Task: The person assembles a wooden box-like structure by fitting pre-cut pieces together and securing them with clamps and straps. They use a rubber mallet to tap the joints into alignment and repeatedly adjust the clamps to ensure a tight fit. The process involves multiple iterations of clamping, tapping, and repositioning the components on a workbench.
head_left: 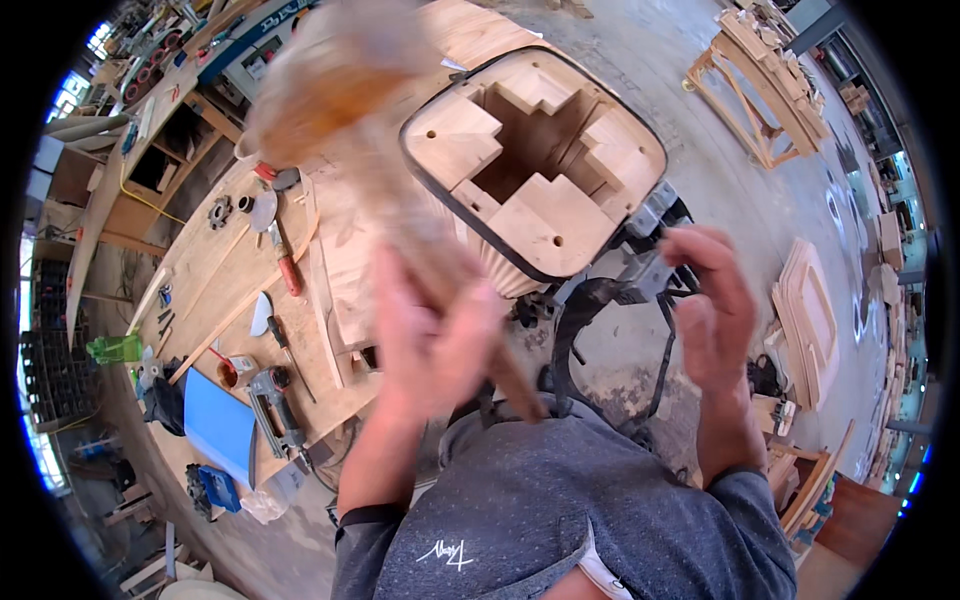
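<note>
My left hand (435,335) is wrapped round the wooden handle of a mallet (440,255), raised and smeared by motion. Its large pale and amber head is at the upper left, nearer to me than the bench. My right hand (715,310) is lifted to the right with its fingers bent and apart, holding nothing that I can see. Beyond them, a hollow wooden block assembly (555,225) with rounded corners and stepped inner pieces rests on its side. A dark band (450,210) runs around its rim. Beside my right hand is a metal strap clamp (640,265) with a black strap (565,335) hanging in loops.
On the workbench (230,290) to the left lie a nail gun (275,410), a blue sheet (220,425), a red-handled tool (288,265), a scraper (262,315) and a small glue pot (235,372). Wooden frames (805,320) stand at right; a wooden stand (755,95) is farther back.
</note>
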`<act>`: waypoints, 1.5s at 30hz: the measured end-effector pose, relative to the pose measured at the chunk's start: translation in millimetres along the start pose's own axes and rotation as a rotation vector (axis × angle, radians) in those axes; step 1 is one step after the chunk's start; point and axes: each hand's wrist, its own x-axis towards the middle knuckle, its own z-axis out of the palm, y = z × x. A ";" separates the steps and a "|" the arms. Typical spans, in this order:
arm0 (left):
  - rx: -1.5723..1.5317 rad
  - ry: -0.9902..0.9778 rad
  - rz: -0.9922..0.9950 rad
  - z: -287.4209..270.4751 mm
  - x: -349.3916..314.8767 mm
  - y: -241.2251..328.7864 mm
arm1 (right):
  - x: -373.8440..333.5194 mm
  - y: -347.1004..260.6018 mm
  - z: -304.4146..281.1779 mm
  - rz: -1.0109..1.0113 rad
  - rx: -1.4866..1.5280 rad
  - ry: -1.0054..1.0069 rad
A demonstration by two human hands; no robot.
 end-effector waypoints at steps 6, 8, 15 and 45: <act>0.249 -0.293 0.292 122.3 -26.3 -7.6 | -8.0 -21.2 -12.1 0.325 0.503 -0.234; 0.343 -0.413 0.246 143.6 -34.1 -3.9 | -35.2 0.3 -35.6 0.422 0.642 -0.173; 0.740 -0.058 0.210 139.3 -88.6 -46.4 | -126.0 74.8 -132.9 0.638 1.021 0.309; 1.592 -0.365 0.162 133.8 59.3 -50.8 | -131.2 428.6 83.9 1.194 0.534 0.238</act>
